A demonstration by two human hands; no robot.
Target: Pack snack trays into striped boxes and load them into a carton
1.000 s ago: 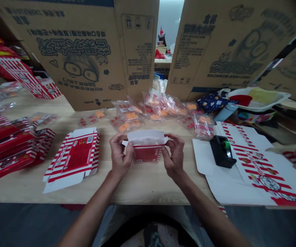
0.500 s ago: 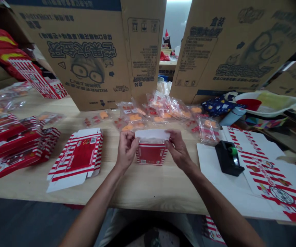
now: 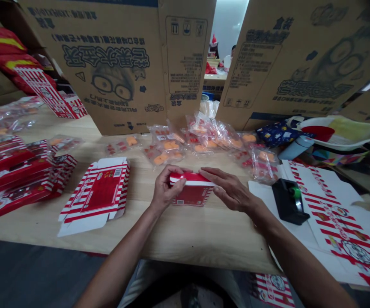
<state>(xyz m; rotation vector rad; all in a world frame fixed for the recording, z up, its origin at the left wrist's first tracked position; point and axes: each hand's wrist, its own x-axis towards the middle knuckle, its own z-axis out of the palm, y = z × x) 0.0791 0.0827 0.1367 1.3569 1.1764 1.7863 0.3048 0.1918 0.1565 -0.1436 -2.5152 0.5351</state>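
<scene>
Head view: one red-and-white striped box (image 3: 192,193), assembled, is held upright on a light wooden table (image 3: 188,239), near the front of the work area and between the two hands. Its top flap (image 3: 191,178) is folded down, and its contents are hidden. The left hand (image 3: 168,188) is clenched around the box's upper left corner, with the fingers curled over the top. The right hand (image 3: 230,190) is not clenched: its fingers are extended, and the fingertips (image 3: 209,173) are laid against the right end of the top edge.

Just left of the box lies one flat, unfolded box blank (image 3: 94,196). Further left, a pile of flat red boxes (image 3: 14,173) is stacked. Clear packets of orange sweets (image 3: 168,146) are heaped behind the hands, and a black tape dispenser (image 3: 289,201) rests on a large printed sheet (image 3: 342,224) to the right.

Risks are judged as follows: the flap may spring open if the pressure on it is released, the box may be crushed by excess grip, and the box may tip if nudged. The nearby packets may also be disturbed by a wide hand movement.
</scene>
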